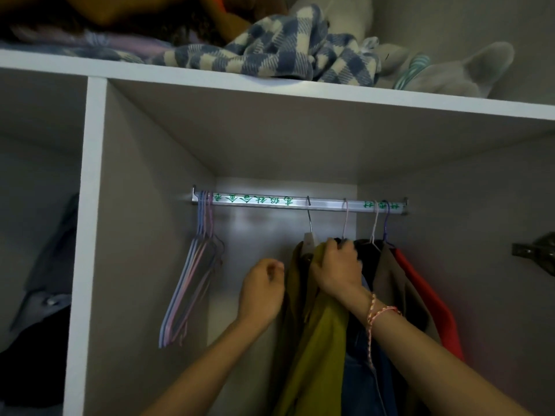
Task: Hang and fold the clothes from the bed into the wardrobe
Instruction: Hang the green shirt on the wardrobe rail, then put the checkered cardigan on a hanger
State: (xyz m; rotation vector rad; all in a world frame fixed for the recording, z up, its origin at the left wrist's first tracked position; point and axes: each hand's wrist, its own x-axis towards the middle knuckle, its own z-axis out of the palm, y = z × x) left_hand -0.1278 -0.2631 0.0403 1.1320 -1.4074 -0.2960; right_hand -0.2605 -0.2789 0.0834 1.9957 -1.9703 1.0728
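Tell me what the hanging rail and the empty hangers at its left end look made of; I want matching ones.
The rail looks like bright metal, probably aluminium: silvery sheen, under clear film printed green. The empty hangers look like thin wire coated in pastel plastic, blue, pink and purple; the core is hidden, so wire is a guess.

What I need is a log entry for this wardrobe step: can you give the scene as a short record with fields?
rail: spans the compartment
hangers: empty, bunched at rail's left end
clothes: olive garment, brown garment and red garment hang at right
left hand: curled, nothing seen in it, left of olive garment
right hand: grips olive garment's top
top shelf: checked blanket
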